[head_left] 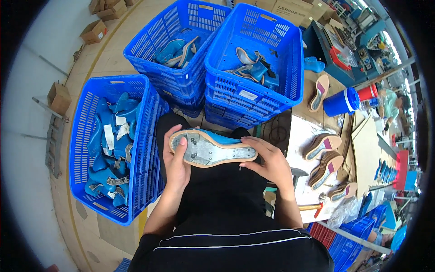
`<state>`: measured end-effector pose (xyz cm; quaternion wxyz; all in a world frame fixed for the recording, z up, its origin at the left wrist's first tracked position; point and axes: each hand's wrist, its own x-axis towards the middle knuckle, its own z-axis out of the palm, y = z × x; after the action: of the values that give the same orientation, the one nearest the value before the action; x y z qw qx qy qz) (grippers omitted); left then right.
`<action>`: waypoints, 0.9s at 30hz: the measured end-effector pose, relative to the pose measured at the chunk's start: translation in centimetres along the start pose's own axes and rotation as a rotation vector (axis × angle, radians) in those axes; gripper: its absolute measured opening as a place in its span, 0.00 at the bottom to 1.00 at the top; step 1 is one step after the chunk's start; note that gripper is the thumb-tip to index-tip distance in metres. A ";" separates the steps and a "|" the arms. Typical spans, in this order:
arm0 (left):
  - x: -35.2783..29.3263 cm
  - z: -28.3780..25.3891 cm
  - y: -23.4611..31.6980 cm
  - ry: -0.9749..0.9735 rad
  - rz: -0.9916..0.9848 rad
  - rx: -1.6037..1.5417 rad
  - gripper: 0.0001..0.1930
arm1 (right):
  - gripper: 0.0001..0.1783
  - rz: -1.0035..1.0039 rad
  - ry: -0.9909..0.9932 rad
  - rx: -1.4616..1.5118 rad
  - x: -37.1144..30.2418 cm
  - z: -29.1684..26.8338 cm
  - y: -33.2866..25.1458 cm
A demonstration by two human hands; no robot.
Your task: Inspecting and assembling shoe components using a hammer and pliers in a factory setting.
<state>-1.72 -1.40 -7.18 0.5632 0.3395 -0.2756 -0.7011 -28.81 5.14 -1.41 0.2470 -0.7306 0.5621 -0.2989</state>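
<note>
A half-made shoe (210, 150) lies across my lap, held up in both hands with its underside facing me. It has a grey sole face, a tan rim all round and a blue side showing along its far edge. My left hand (176, 161) grips the wide toe end, thumb on the grey face. At the narrow heel end my right hand (269, 159) is closed, thumb at the near edge and fingers over the far one. To the right, several tan wedge soles (327, 168) with grey and purple tops rest on a white-topped table (301, 131).
Left of me stands a blue crate (140, 149) of blue shoe parts. Two more blue crate stacks (165, 75) (253, 97) rise ahead, with shoe parts inside. A hammer (312, 207), a blue jug (340, 101) and cardboard sheets (366, 140) are on the table.
</note>
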 end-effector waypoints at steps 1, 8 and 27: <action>-0.1 0.1 0.5 -0.011 0.051 0.123 0.29 | 0.34 0.010 0.007 0.006 0.0 -0.1 0.1; 1.1 0.8 7.0 -0.389 0.714 1.092 0.51 | 0.35 -0.038 0.009 -0.049 0.0 0.3 0.8; 2.2 3.4 10.2 -0.844 0.629 1.667 0.39 | 0.28 0.240 0.067 1.153 -2.7 4.9 8.4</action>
<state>1.43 -5.73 2.37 0.1597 0.2609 -0.9378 -0.1644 -31.53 5.84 -11.15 0.6183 -0.4000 0.3952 -0.5491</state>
